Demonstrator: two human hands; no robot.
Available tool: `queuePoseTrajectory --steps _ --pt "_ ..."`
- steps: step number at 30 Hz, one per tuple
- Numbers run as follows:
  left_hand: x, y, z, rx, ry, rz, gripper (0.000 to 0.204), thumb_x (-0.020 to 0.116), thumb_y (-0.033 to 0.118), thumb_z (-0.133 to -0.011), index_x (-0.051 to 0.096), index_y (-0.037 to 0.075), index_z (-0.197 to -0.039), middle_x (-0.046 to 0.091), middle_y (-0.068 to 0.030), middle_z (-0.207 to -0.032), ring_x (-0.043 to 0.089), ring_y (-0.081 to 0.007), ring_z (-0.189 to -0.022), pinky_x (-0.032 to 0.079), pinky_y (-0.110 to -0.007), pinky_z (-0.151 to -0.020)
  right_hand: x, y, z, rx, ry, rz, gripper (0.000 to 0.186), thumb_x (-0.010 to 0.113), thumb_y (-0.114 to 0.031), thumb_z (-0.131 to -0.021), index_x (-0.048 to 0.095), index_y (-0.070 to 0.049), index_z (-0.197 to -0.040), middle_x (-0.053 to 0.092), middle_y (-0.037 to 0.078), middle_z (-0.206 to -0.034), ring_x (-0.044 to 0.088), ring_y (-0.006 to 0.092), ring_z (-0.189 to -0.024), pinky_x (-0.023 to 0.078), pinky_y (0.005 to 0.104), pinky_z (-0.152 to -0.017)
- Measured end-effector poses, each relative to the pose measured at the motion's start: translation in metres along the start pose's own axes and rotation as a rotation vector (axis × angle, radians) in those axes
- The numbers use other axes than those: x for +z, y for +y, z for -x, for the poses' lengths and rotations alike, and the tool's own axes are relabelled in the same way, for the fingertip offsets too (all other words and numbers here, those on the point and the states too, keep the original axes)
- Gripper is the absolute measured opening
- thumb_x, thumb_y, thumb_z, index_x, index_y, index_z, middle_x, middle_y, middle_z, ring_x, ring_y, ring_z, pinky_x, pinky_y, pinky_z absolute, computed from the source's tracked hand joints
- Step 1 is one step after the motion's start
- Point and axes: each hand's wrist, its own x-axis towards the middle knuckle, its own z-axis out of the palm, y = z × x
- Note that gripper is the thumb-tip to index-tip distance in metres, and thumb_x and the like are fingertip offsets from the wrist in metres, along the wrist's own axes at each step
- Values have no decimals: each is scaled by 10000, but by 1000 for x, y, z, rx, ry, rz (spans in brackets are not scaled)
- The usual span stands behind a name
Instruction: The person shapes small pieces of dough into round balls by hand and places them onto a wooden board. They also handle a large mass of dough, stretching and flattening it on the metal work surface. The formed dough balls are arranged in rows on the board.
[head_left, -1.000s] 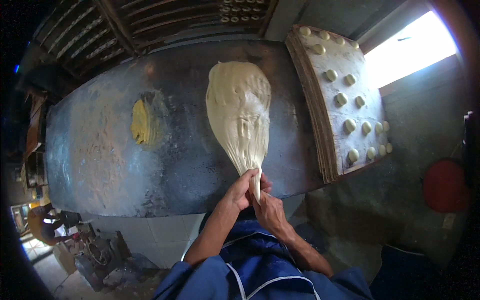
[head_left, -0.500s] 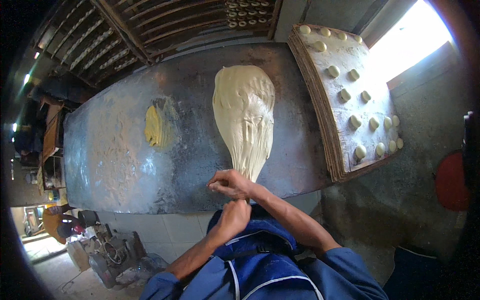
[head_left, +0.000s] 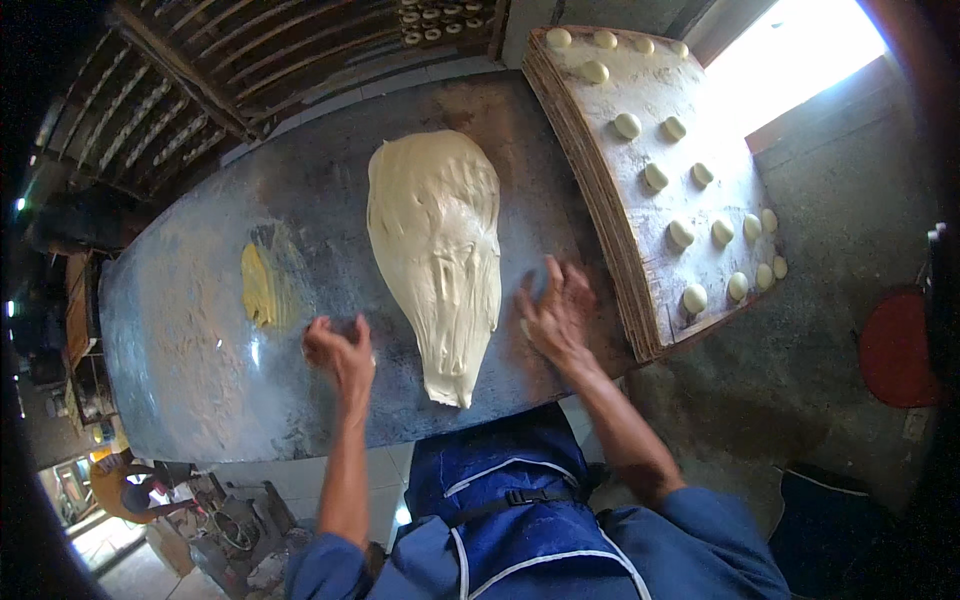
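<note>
We see dough [head_left: 435,250] on the table [head_left: 325,180], long axis running away from us, narrow end nearest. Our left hand [head_left: 343,352] and right hand [head_left: 558,312] flank it, fingers parted. Yellow smear [head_left: 259,288] left, stacked boards [head_left: 660,208] right.

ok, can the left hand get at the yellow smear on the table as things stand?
Likely yes: the left hand looks empty and close to the yellow smear, with only bare table visible between. The dough lies on its other side.
</note>
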Motion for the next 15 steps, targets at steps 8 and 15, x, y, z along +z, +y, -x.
queuePoseTrajectory --steps 8,15 --pt "-11 -24 48 24 -70 319 369 723 97 -925 436 2 -1138 505 -174 -1029 547 -367 -937 457 -484 -858 12 79 16 -236 -158 -271 343 713 -112 -858 470 7 -1070 517 224 -919 527 422 -849 430 494 -767" --pt "-1 9 74 138 -57 341 314 721 76 -922 450 24 -1074 511 -164 -1000 553 -342 -899 467 -453 -807 23 46 43 -42 -182 -612 316 736 -61 -848 479 -16 -1027 505 221 -908 520 406 -851 426 504 -755"
